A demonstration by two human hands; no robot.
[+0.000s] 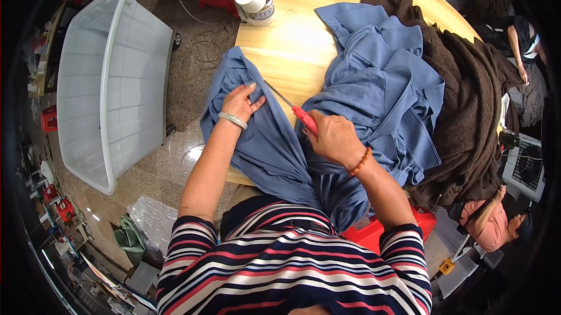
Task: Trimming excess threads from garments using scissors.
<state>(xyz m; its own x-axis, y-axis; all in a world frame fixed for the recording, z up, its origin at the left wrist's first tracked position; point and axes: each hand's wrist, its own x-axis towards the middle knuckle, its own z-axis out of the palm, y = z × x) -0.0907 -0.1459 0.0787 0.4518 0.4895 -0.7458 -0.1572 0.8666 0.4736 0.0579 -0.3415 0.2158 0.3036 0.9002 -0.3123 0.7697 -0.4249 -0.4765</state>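
A blue fabric garment piece (266,157) drapes over the near left edge of the table and runs into a larger heap of the same blue cloth (368,81). My left hand (241,103) grips its upper left part, with folds bunched around the fingers. In my right hand (334,139), closed around the red handle, is a red-handled tool (304,119) with a thin metal blade; its exact kind is not clear. The blade points up and left, its tip close by the edge of the cloth near my left hand.
Pale wood table (292,40) beneath the cloth. Dark brown fabric (467,104) is piled along its right side. A cup (261,14) with a white roll and a black-handled tool stands at the far left corner. Left, a large white wheeled bin (137,69). Another person (488,221) sits right.
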